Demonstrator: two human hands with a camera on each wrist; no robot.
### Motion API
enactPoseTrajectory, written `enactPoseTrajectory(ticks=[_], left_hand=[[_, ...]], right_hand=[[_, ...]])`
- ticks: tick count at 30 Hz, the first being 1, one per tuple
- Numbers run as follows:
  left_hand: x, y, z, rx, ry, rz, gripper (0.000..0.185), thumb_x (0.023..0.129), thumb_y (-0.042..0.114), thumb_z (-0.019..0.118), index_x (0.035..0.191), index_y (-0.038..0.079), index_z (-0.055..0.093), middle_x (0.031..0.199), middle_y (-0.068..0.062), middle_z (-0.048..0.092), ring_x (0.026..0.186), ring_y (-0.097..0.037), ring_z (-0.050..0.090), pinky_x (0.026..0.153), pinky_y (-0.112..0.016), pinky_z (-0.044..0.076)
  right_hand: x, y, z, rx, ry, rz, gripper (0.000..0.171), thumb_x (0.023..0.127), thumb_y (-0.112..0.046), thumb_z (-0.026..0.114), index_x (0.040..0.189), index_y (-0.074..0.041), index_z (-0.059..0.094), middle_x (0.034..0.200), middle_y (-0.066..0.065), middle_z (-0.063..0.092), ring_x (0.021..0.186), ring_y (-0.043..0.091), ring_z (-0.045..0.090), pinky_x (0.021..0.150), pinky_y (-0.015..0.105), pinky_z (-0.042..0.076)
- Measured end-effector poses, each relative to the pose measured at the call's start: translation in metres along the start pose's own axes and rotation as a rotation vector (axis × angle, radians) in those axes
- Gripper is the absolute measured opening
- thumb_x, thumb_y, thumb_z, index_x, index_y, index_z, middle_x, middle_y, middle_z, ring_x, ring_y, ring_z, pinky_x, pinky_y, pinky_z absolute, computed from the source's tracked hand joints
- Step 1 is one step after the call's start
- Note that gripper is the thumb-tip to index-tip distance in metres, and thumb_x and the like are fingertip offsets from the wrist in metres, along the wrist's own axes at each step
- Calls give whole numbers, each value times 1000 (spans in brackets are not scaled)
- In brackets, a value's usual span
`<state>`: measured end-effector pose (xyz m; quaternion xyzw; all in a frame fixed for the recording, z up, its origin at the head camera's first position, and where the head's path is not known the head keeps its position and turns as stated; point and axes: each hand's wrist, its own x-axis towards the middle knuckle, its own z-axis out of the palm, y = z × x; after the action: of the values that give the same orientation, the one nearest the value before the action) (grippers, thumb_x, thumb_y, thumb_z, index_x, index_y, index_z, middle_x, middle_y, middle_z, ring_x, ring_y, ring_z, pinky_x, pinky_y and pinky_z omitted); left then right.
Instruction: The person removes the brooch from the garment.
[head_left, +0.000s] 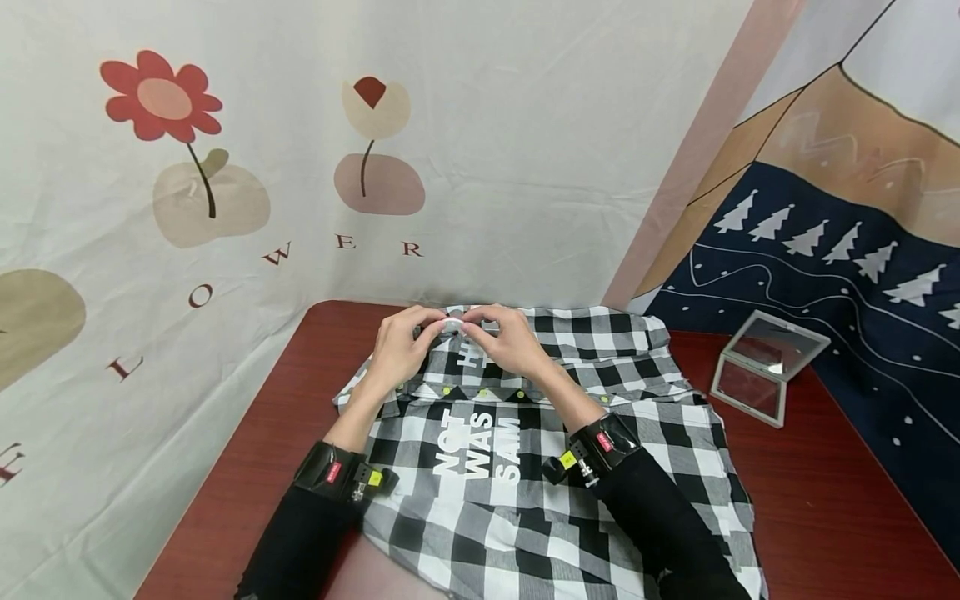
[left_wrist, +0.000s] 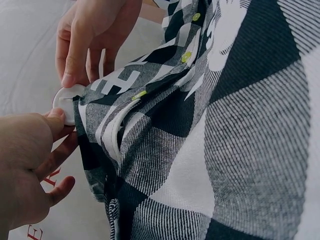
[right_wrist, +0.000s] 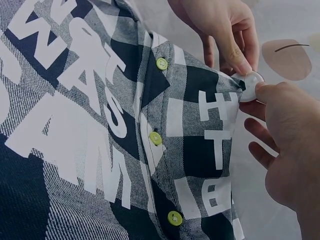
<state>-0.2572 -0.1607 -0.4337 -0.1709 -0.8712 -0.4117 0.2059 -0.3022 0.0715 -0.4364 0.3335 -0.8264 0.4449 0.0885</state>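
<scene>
A black-and-white checked shirt [head_left: 555, 467] with white lettering and yellow-green buttons [right_wrist: 161, 63] lies flat on the red-brown table [head_left: 277, 417]. Both hands meet at its far edge. My left hand [head_left: 433, 328] and my right hand [head_left: 474, 322] each pinch a small white round disc [head_left: 452, 322] fixed at the shirt's edge. In the left wrist view my left thumb [left_wrist: 54, 118] presses the disc [left_wrist: 65, 102] from below, and the right hand's fingers [left_wrist: 75, 55] hold it from above. In the right wrist view the disc [right_wrist: 251, 83] sits between both hands' fingertips.
A hinged mirror case [head_left: 767, 367] stands open on the table at the right. A flower-print cloth [head_left: 300, 167] hangs behind the table, and a dark tree-print cloth [head_left: 840, 275] hangs on the right. Bare table shows at left and far right.
</scene>
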Motion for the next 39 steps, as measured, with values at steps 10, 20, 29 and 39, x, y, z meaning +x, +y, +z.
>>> enactPoseTrajectory(ticks=[10, 20, 29, 39], left_hand=[[0, 1, 0, 12, 6, 10, 19, 108, 17, 78, 121, 4, 86, 115, -15, 85, 107, -35, 81, 94, -55, 64], [0, 1, 0, 8, 14, 14, 21, 108, 18, 79, 124, 6, 85, 116, -15, 85, 106, -35, 81, 93, -57, 64], [2, 3, -6, 17, -41, -3, 30, 111, 22, 76, 135, 6, 80, 120, -15, 84, 109, -33, 80, 94, -55, 63], [-2, -1, -13, 69, -194, -107, 45, 110, 36, 77, 145, 8, 76, 146, -16, 77, 137, -39, 73, 114, -60, 59]], right_hand=[[1, 1, 2, -53, 16, -55, 14, 109, -17, 78, 115, -8, 86, 109, 10, 87, 98, 27, 80, 97, 51, 66], [2, 3, 6, -44, 78, -85, 10, 107, -15, 80, 109, -8, 86, 99, 9, 86, 83, 26, 74, 83, 53, 64], [0, 2, 7, -49, 146, -75, 9, 105, -15, 81, 106, -7, 86, 101, 11, 87, 84, 25, 76, 82, 56, 64], [-2, 2, 7, -29, 180, -38, 10, 106, -16, 80, 108, -7, 86, 101, 11, 86, 83, 28, 75, 83, 59, 63]])
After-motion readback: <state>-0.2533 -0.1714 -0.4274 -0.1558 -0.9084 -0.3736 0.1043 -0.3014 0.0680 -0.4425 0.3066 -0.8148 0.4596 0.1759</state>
